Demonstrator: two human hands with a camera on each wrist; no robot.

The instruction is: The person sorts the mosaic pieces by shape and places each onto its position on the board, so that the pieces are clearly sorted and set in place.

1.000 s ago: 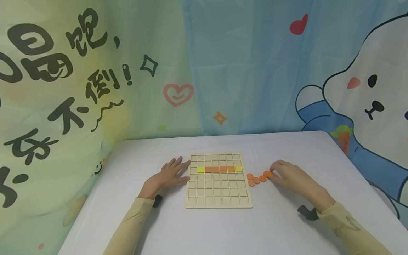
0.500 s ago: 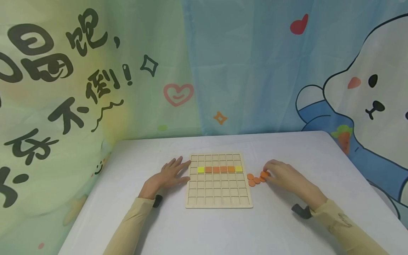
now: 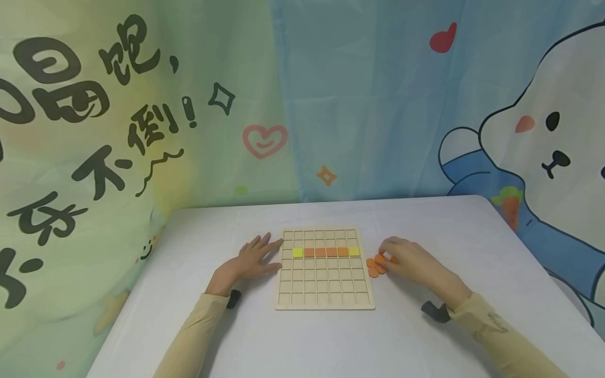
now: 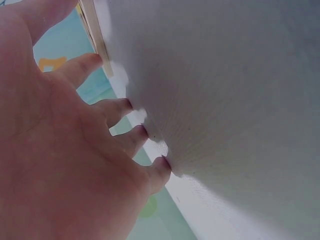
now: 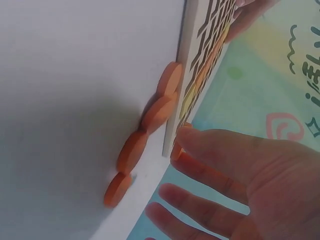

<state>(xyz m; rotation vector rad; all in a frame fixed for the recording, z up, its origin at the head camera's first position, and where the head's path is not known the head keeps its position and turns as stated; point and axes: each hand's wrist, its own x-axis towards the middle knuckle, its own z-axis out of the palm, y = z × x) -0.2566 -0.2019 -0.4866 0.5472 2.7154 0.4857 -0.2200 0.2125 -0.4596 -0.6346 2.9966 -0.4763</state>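
A wooden grid board point(image 3: 326, 300) lies on the table, one of its rows filled with orange tiles point(image 3: 320, 252) between a yellow tile point(image 3: 298, 253) and another yellow tile point(image 3: 354, 252). With fingers spread, my left hand point(image 3: 252, 258) touches the board's left edge with thumb and index finger; its other fingertips rest on the table in the left wrist view. To the right of the board, my right hand point(image 3: 410, 258) pinches an orange disc point(image 5: 178, 145) between thumb and index finger, over several loose orange discs point(image 5: 133, 151). Some of these are partly hidden by the hand in the head view.
A white-covered table point(image 3: 227, 341) spreads around the board. Behind it hangs a printed curtain point(image 3: 340, 105) with a white bear figure and black lettering. Dark wrist cameras sit under both sleeves.
My right hand has moved left with the pinched disc, from the outer end of the disc row toward the board. The left hand and the board have stayed in place.
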